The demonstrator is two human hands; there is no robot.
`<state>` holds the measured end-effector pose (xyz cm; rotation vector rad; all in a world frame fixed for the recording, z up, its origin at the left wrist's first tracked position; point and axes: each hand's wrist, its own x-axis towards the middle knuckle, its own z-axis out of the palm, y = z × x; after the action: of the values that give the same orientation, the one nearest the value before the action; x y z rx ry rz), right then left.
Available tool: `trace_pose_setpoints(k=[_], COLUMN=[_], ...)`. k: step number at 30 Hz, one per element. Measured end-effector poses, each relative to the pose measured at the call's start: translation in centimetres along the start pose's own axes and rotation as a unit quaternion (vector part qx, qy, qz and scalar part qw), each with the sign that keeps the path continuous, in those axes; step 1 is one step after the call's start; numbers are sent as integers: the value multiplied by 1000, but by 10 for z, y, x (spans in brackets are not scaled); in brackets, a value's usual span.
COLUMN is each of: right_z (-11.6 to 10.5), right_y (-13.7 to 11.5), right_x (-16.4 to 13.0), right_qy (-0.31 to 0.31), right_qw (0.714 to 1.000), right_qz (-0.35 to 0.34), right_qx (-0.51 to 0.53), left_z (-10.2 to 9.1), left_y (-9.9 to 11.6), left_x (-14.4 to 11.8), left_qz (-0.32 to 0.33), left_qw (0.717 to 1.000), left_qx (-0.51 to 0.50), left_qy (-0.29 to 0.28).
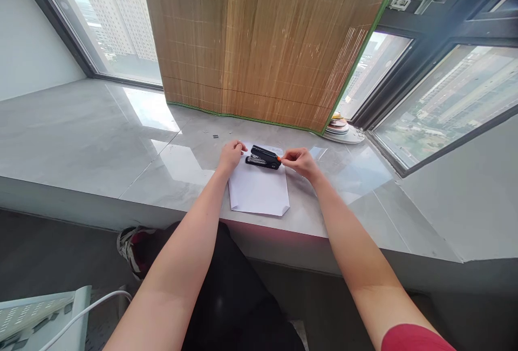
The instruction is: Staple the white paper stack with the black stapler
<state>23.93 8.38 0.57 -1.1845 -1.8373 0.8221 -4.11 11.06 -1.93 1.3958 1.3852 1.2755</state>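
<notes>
A black stapler (264,157) lies across the upper part of a stack of white paper (259,191), its jaw end to the left and a small orange part at its right end. The fingers of my right hand (301,162) pinch that orange part. My left hand (232,155) is closed at the paper's upper left edge, just left of the stapler and apart from it. Whatever its curled fingers may hold is hidden. Both lower corners of the paper are folded.
The grey tiled ledge (194,156) carries small dark strips (215,136) beyond my left hand. Behind hangs a bamboo blind (263,43). Stacked plates (342,130) stand by the right window. Below left are a pale slatted rack (44,313) and a white cable (87,316).
</notes>
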Motion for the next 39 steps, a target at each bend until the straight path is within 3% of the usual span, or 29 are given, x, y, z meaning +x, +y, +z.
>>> trace_pose_setpoints(k=[7, 13, 15, 22, 28, 30, 35, 39], right_z=[8, 9, 10, 22, 42, 46, 45, 42], right_y=[-2, 1, 2, -6, -5, -3, -7, -20], right_x=[2, 2, 0, 0, 11, 11, 4, -2], right_qy=[19, 23, 28, 99, -10, -17, 53, 147], right_qw=[1000, 1000, 1000, 994, 997, 997, 995, 968], right_qz=[5, 7, -4, -52, -72, -71, -81, -180], right_qx=[6, 3, -5, 7, -35, -37, -11, -91], left_z=[2, 1, 0, 0, 0, 0, -1, 3], left_y=[-1, -2, -1, 2, 6, 9, 20, 35], left_x=[1, 7, 9, 8, 4, 2, -3, -12], left_qz=[-13, -50, -65, -63, -46, -41, -49, -128], left_qw=[998, 964, 948, 950, 954, 953, 941, 890], left_qx=[-50, -198, -245, -256, -250, -249, -286, -422], left_qy=[23, 172, 191, 169, 161, 167, 177, 116])
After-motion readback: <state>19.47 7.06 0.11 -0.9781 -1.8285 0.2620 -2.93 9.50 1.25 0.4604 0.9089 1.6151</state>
